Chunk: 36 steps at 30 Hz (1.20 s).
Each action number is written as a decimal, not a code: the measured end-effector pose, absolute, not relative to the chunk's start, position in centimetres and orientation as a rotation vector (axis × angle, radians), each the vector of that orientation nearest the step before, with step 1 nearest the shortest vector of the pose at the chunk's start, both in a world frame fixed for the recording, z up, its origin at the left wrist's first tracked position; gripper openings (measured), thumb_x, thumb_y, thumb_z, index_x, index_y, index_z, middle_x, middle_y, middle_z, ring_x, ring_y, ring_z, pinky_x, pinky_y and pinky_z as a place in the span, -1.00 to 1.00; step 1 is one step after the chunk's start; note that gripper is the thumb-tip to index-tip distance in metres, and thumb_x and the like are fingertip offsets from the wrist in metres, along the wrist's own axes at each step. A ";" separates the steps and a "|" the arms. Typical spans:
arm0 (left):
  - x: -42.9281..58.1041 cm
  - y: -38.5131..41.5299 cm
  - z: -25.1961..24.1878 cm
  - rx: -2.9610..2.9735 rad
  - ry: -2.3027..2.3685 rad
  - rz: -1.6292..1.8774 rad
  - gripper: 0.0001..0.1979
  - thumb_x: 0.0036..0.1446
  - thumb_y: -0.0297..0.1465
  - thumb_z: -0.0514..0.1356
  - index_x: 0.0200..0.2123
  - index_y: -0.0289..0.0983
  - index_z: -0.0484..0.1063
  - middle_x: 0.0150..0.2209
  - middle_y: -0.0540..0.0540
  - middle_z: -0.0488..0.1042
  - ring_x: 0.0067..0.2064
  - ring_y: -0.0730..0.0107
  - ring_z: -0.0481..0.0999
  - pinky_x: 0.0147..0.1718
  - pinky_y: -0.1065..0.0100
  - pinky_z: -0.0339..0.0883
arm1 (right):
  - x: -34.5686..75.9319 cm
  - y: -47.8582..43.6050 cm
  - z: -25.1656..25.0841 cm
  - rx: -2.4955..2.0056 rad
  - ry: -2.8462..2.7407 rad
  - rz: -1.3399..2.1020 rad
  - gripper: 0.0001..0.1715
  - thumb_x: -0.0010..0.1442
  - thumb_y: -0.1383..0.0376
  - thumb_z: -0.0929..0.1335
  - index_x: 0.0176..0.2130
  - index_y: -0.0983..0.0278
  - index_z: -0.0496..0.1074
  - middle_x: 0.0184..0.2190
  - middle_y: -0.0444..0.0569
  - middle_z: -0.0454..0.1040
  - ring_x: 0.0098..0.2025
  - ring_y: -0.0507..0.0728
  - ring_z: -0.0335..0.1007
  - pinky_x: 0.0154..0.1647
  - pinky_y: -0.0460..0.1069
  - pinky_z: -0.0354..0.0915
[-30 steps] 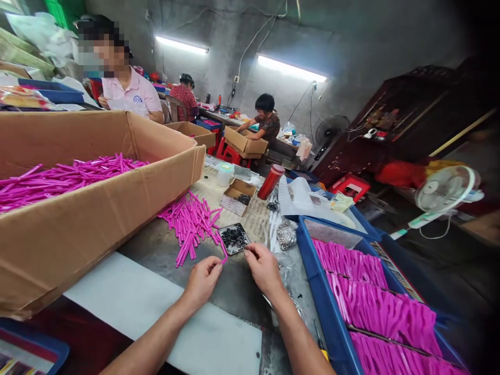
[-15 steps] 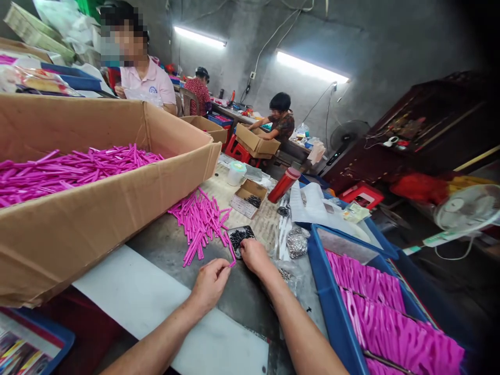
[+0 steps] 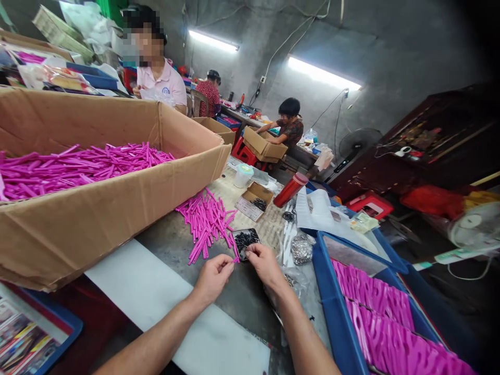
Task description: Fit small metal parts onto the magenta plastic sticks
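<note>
My left hand (image 3: 213,277) is closed in a pinch on a pink plastic tube (image 3: 235,259) whose tip sticks out to the right. My right hand (image 3: 265,264) is closed too, fingertips pinched at the near edge of a small black tray of dark metal clips (image 3: 246,240); what it pinches is too small to name. Both hands hover over the grey tabletop. A loose heap of pink tubes (image 3: 207,221) lies just beyond them.
A big cardboard box (image 3: 117,198) full of pink tubes fills the left. A blue crate (image 3: 332,291) with rows of pink tubes sits at right. Behind are a small carton of clips (image 3: 255,200), a red flask (image 3: 289,190), a white cup (image 3: 242,176). Three other people work farther back.
My right hand went forward to the clip tray and has drawn back a little toward the left hand. The left hand keeps its pink tube. The view has shifted.
</note>
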State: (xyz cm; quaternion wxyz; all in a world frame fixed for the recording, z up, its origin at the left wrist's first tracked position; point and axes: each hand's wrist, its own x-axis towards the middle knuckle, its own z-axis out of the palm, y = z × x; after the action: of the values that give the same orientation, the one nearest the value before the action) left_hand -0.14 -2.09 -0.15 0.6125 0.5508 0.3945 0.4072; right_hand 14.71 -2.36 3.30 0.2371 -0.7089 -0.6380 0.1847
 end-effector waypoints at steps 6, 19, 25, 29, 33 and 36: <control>0.0 -2.1 0.3 1.032 0.796 0.884 -0.77 -0.15 -0.26 0.14 -0.49 -0.32 0.24 -0.71 0.14 0.15 -0.72 0.65 0.08 -0.75 0.56 -0.09 | 12.6 -5.1 2.9 -1.318 -0.971 1.212 -0.84 -0.12 0.27 0.32 -0.55 0.34 0.27 -0.72 -0.27 0.10 -0.69 -0.10 -0.10 -0.66 -0.15 -0.14; -0.1 -2.4 0.8 0.946 0.752 0.818 -0.79 -0.25 -0.33 0.21 -0.62 -0.35 0.27 -0.81 0.17 0.13 -0.75 0.71 0.00 -0.77 0.58 -0.20 | 10.3 -6.3 1.3 -1.063 -0.693 1.304 -0.80 -0.15 0.27 0.37 -0.54 0.34 0.27 -0.71 -0.25 0.13 -0.69 -0.11 -0.10 -0.64 -0.13 -0.20; -0.1 -2.5 1.0 0.961 0.784 0.827 -0.81 -0.28 -0.36 0.21 -0.66 -0.35 0.26 -0.82 0.17 0.13 -0.76 0.71 0.00 -0.78 0.57 -0.20 | 10.2 -6.6 0.9 -1.113 -0.776 1.189 -0.79 -0.12 0.23 0.35 -0.50 0.31 0.28 -0.71 -0.26 0.13 -0.67 -0.08 -0.06 -0.63 -0.13 -0.13; -0.1 -2.5 1.2 0.963 0.792 0.819 -0.81 -0.29 -0.36 0.20 -0.67 -0.34 0.24 -0.83 0.17 0.13 -0.76 0.71 0.00 -0.78 0.57 -0.19 | 10.4 -6.7 0.1 -1.150 -0.849 1.117 -0.83 -0.06 0.24 0.32 -0.46 0.30 0.29 -0.69 -0.25 0.15 -0.65 -0.06 -0.02 -0.61 -0.12 -0.08; -0.2 -2.5 1.4 0.956 0.798 0.807 -0.81 -0.28 -0.37 0.19 -0.67 -0.33 0.23 -0.82 0.17 0.12 -0.76 0.71 0.00 -0.78 0.57 -0.20 | 10.4 -6.9 -0.1 -1.196 -0.925 1.055 -0.84 -0.01 0.23 0.29 -0.46 0.29 0.28 -0.67 -0.25 0.15 -0.64 -0.06 0.00 -0.61 -0.13 -0.06; -0.3 -2.5 1.4 0.953 0.795 0.795 -0.80 -0.28 -0.36 0.20 -0.67 -0.33 0.22 -0.83 0.17 0.12 -0.77 0.71 0.00 -0.78 0.57 -0.21 | 10.3 -7.0 0.1 -1.225 -0.966 1.031 -0.82 0.00 0.20 0.27 -0.46 0.28 0.27 -0.68 -0.25 0.14 -0.64 -0.05 0.01 -0.61 -0.13 -0.04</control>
State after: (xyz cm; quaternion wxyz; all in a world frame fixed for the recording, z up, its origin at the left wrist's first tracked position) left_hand -0.26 -2.55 1.42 0.7406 0.4344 0.3627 0.3625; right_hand 10.27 -6.98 0.12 0.5940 -0.5270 -0.4157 0.4435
